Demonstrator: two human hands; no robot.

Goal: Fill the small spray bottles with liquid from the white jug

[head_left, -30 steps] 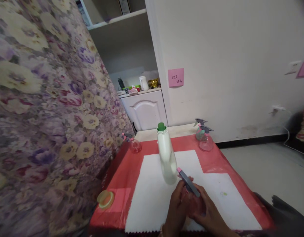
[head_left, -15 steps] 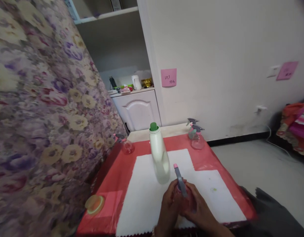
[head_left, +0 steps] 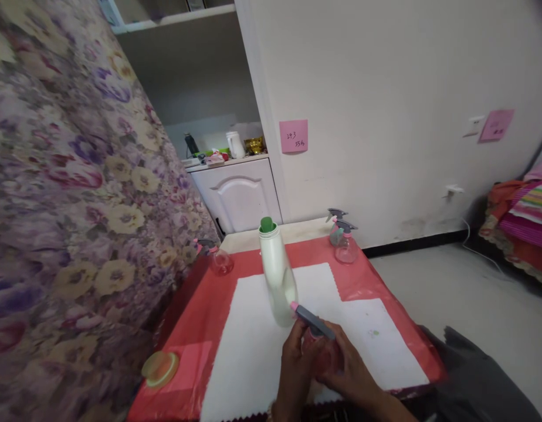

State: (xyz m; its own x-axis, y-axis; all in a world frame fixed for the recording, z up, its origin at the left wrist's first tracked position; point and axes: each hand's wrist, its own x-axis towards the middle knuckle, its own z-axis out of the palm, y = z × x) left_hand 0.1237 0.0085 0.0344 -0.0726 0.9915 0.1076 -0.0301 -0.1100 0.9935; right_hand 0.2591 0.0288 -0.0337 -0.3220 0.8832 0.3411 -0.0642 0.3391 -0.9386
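Observation:
Close to the table's near edge, a spray bottle (head_left: 326, 354) with a clear body, grey trigger head and pink nozzle is between my hands. My left hand (head_left: 295, 357) is closed around its left side and neck. Fingers of my right hand (head_left: 352, 369) wrap its right side, just below the head. The nozzle points up and left. Just beyond it stands a tall pale-green jug (head_left: 277, 272), upright, with a green piece (head_left: 267, 224) in its mouth. The lower part of the spray bottle is partly hidden by my fingers.
White cloths (head_left: 240, 340) lie on the red table cover (head_left: 187, 319). Another spray bottle (head_left: 220, 261) stands at the far left, and two more (head_left: 346, 249) at the far right. A round yellowish lid-like thing (head_left: 161, 369) sits front left. A floral curtain (head_left: 90, 205) hangs beside the table.
The spray bottle's head has turned in my hands, so its nozzle now points further left, toward the jug. Both hands still hold it. The view has shifted slightly to the right.

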